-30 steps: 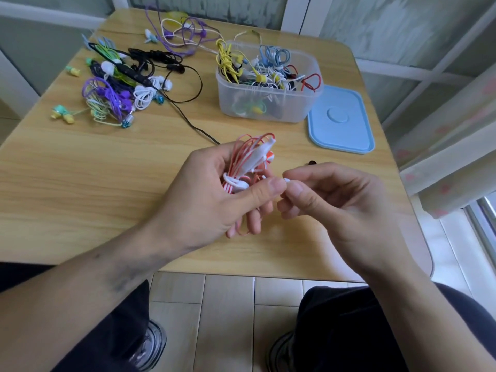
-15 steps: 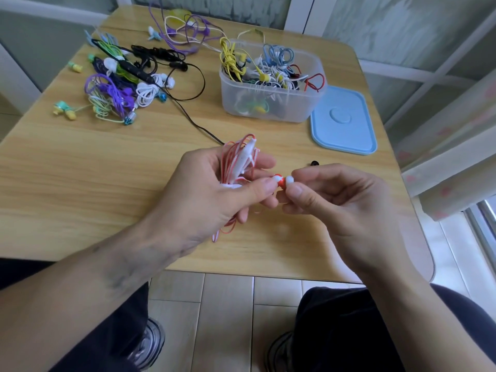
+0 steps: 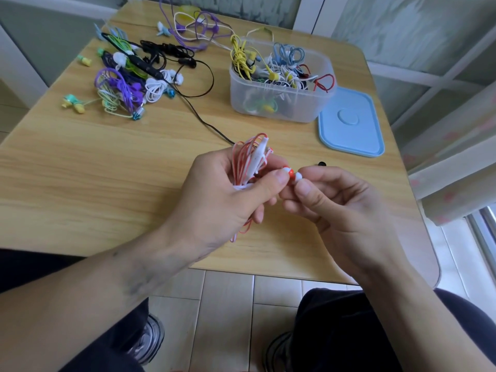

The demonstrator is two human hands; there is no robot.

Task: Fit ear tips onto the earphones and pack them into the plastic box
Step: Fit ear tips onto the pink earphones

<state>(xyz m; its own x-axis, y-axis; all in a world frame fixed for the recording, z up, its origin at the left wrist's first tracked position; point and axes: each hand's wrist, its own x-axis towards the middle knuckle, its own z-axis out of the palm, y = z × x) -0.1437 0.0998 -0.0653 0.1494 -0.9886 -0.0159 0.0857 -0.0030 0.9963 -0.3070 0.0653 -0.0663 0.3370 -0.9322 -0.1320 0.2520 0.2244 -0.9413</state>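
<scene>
Earphones [image 3: 251, 159], a red-and-white coil, sit bunched in the left hand [image 3: 225, 194], loops fanning up and away, a strand dangling below the palm; most of the cable is buried in the fist. Its orange earbud [image 3: 287, 173] pokes sideways toward the right hand [image 3: 338, 208], whose thumb and forefinger pinch a white ear tip [image 3: 298, 176] right against it, mostly hidden, seating unclear. Beyond the hands on the tabletop [image 3: 80, 167]: plastic box [image 3: 281, 103], full; blue lid [image 3: 351, 122] beside it.
</scene>
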